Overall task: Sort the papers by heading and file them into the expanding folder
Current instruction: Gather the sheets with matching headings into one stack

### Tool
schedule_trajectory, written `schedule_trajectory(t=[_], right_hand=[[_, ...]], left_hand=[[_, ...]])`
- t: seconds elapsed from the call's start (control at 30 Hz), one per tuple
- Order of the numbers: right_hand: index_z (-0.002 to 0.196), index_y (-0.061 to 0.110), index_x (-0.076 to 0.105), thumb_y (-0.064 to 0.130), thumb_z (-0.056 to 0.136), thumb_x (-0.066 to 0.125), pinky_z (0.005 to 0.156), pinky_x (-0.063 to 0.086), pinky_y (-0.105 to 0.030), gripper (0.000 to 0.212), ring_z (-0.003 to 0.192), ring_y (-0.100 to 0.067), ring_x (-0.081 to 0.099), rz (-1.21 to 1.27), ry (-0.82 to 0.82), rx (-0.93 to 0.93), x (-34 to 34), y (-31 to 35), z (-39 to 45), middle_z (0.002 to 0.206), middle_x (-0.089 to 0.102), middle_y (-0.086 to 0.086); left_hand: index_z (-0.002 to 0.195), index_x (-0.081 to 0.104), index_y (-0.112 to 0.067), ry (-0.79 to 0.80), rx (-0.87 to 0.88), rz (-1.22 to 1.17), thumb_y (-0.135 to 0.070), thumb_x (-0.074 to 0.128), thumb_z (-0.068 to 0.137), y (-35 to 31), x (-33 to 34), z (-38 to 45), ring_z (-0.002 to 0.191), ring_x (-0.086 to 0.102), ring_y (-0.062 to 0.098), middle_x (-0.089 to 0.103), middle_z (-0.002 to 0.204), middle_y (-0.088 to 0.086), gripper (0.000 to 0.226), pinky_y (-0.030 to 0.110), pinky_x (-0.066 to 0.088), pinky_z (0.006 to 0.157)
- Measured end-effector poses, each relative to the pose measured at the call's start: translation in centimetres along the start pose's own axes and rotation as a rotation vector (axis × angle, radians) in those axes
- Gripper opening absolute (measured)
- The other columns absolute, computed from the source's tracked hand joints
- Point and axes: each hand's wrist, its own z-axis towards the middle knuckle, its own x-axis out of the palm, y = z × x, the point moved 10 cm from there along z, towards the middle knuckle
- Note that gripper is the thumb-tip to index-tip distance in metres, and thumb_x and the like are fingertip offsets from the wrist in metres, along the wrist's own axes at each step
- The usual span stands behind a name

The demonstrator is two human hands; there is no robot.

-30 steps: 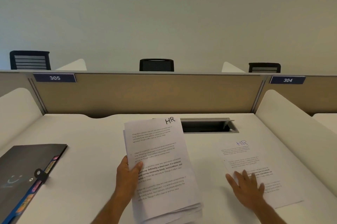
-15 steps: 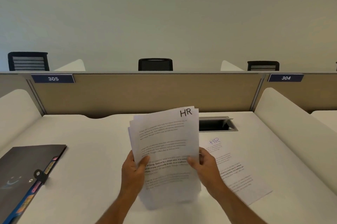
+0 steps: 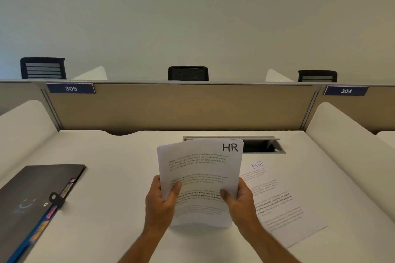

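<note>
You hold a stack of white printed papers (image 3: 199,179) tilted up, bottom edge on the counter, top sheet headed "HR" in black. Just right of it a single sheet (image 3: 282,205) headed "HR" in blue lies flat. The dark expanding folder (image 3: 32,203) lies closed at far left, coloured tabs showing.

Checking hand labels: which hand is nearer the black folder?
Left. The left hand grips the paper stack's folder-side edge; the right hand grips its far edge from the folder.
</note>
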Motion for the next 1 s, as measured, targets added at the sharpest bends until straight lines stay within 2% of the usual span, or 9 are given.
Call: schedule_trajectory(t=[0.17,0.23,0.3,0.4,0.47,0.53,0.67,0.83,1.0], right_hand=[[0.119,0.022,0.059,-0.002,0.089,0.066,0.089,0.059,-0.046,0.039,0.107,-0.022,0.068,-0.034,0.056,0.028,0.6,-1.3,-0.2,0.115,0.071,-0.001],[0.119,0.02,0.062,0.004,0.092,0.066,0.088,0.06,-0.044,0.031,0.106,-0.024,0.069,-0.001,0.11,0.049,0.7,-1.6,0.1,0.113,0.073,-0.002],[0.114,0.018,0.064,0.025,0.096,0.062,0.082,0.061,-0.036,0.02,0.101,-0.023,0.072,0.014,0.193,0.047,0.5,-1.4,0.5,0.107,0.075,-0.002],[0.106,0.028,0.068,0.039,0.1,0.052,0.091,0.054,-0.031,0.02,0.106,-0.017,0.068,-0.339,0.074,-0.072,-3.9,-1.1,2.4,0.106,0.074,0.007],[0.13,0.028,0.058,0.045,0.102,0.043,0.111,0.037,-0.035,0.036,0.135,-0.021,0.049,-0.79,0.049,-0.069,-7.2,-2.9,3.7,0.139,0.059,0.003],[0.151,0.028,0.036,0.058,0.101,0.028,0.121,0.014,-0.046,0.059,0.152,-0.027,0.016,-1.166,0.157,0.075,-9.9,-7.1,4.2,0.163,0.025,-0.002],[0.159,0.029,0.004,0.068,0.097,0.014,0.121,-0.002,-0.057,0.074,0.153,-0.033,-0.011,-1.351,0.301,0.204,-9.7,-12.0,2.5,0.167,-0.009,-0.006],[0.158,0.032,0.011,0.065,0.098,0.018,0.119,0.014,-0.054,0.069,0.153,-0.031,0.006,-1.349,0.312,0.132,-5.3,-10.5,1.3,0.168,0.003,-0.002],[0.15,0.024,0.033,0.065,0.093,0.044,0.113,0.033,-0.044,0.071,0.143,-0.027,0.03,-1.319,0.027,0.117,-9.4,-6.2,3.6,0.158,0.031,-0.004]], left_hand=[[0.107,0.058,-0.031,0.068,-0.061,0.036,-0.017,0.068,0.093,2.3,0.9,-0.3,0.087,0.071,0.016,0.071,0.099,-0.006,0.022,0.024,0.06,0.062],[0.103,0.058,-0.034,0.05,-0.068,0.082,-0.014,0.066,0.095,2.7,0.6,-0.1,0.085,0.071,0.016,0.072,0.096,-0.006,0.023,0.022,0.059,0.06],[0.097,0.06,-0.033,-0.002,-0.072,0.098,-0.015,0.067,0.094,2.7,-0.2,0.5,0.081,0.071,0.012,0.073,0.089,-0.008,0.02,0.019,0.058,0.058],[0.095,0.062,-0.033,-0.029,-0.091,0.111,-0.016,0.069,0.093,2.9,-1.0,1.3,0.077,0.073,0.011,0.073,0.086,-0.007,0.018,0.023,0.059,0.056],[0.096,0.062,-0.033,-0.038,-0.109,0.102,-0.017,0.069,0.093,3.3,-1.5,1.5,0.076,0.074,0.013,0.074,0.088,-0.007,0.018,0.024,0.059,0.056],[0.098,0.063,-0.033,-0.052,-0.131,0.073,-0.015,0.069,0.093,3.7,-1.8,1.5,0.076,0.074,0.011,0.074,0.09,-0.008,0.02,0.023,0.059,0.056],[0.097,0.064,-0.031,-0.089,-0.185,0.028,-0.012,0.071,0.091,4.6,-2.1,1.3,0.081,0.073,0.014,0.074,0.094,-0.007,0.021,0.025,0.059,0.061],[0.096,0.063,-0.03,-0.086,-0.213,0.027,-0.011,0.07,0.092,4.8,-1.8,1.1,0.081,0.071,0.011,0.073,0.094,-0.01,0.021,0.017,0.056,0.054],[0.097,0.063,-0.03,-0.076,-0.229,0.041,-0.012,0.069,0.093,5.2,-2.3,1.2,0.083,0.072,0.015,0.073,0.095,-0.007,0.02,0.019,0.057,0.058]])
